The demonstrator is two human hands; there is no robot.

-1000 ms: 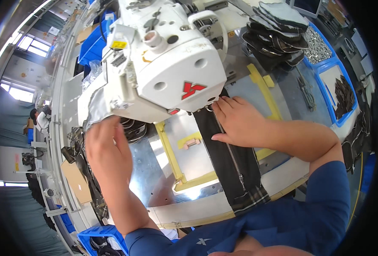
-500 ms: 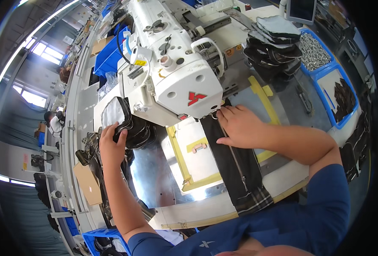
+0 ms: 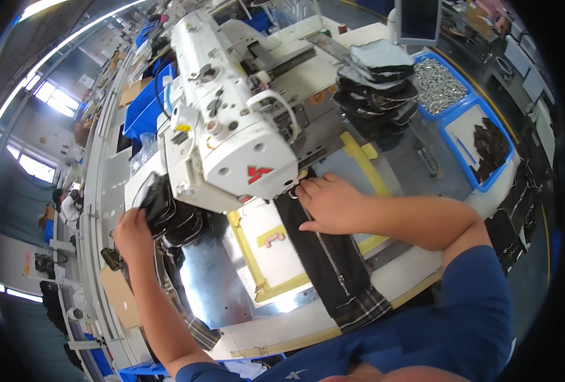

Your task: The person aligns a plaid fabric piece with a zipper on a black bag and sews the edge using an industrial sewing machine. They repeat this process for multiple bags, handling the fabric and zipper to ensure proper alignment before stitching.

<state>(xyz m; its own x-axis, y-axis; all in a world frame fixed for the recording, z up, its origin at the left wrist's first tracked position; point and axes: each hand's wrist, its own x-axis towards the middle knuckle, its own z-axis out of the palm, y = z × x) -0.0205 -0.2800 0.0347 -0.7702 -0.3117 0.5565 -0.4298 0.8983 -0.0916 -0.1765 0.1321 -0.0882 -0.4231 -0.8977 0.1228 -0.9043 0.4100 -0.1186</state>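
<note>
A black fabric strip with a metal zipper (image 3: pixel 324 254) and a plaid end lies beneath the white sewing machine (image 3: pixel 250 159). My right hand (image 3: pixel 333 205) presses down on its upper part beside the machine head, fingers spread on the cloth and thumb apart. At the left, my left hand (image 3: pixel 133 234) has its fingers closed at the edge of the top piece of a stack of black fabric pieces (image 3: pixel 168 213). That top piece is tipped up, showing its dark side; my fingertips are partly hidden behind it.
Another stack of black pieces with grey tops (image 3: pixel 378 79) stands at the right. Beyond it are a blue tray of small metal parts (image 3: pixel 438 89) and a blue tray with dark strips (image 3: pixel 489 146). Yellow tape (image 3: pixel 282 288) frames the plate.
My left hand has shifted left, and the top piece of the left stack has tilted up from lying pale side up. The right hand stays on the zipper strip. The view has shifted slightly.
</note>
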